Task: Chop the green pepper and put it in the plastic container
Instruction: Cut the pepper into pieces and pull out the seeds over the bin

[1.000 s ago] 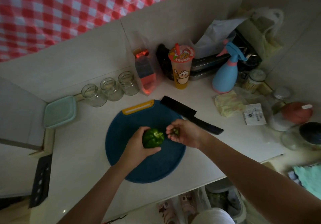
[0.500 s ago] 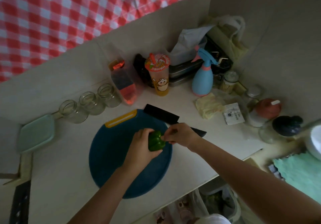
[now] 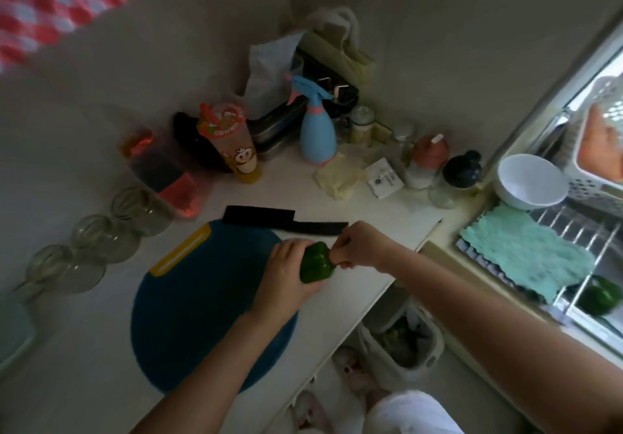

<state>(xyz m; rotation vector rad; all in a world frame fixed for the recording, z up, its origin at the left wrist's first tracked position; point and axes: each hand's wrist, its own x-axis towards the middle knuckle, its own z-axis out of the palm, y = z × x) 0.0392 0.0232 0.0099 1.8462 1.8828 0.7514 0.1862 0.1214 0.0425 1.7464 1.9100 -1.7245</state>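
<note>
Head view: a white counter (image 3: 84, 332) runs into a corner of pale walls, with a red-checked curtain (image 3: 40, 5) up at the left and a bright window with a sink rack off to the right. The light is dim and the edges are blurry.

A round blue board (image 3: 202, 325) with a yellow grip lies on the counter, and a black knife (image 3: 269, 219) rests just behind it, partly on its far rim. Three glass jars (image 3: 101, 238) line the left wall. Further back stand a cartoon cup (image 3: 232, 140) and a blue spray bottle (image 3: 317, 133). By the window there is a white bowl (image 3: 529, 181), a teal cloth (image 3: 526, 255) draped on the rack, and a second pepper (image 3: 600, 295) beneath it. The container (image 3: 13, 329) is only a pale blur at the far left edge. Both forearms cross the near side of the counter.

Now the pepper (image 3: 315, 263): whole, glossy dark green, lobed, and uncut. It sits at the board's right rim. The left hand (image 3: 286, 275) is wrapped round its body from the left. The right hand (image 3: 364, 245) has its fingers curled in, pinching the pepper's far end. I cannot tell whether it touches the board.
</note>
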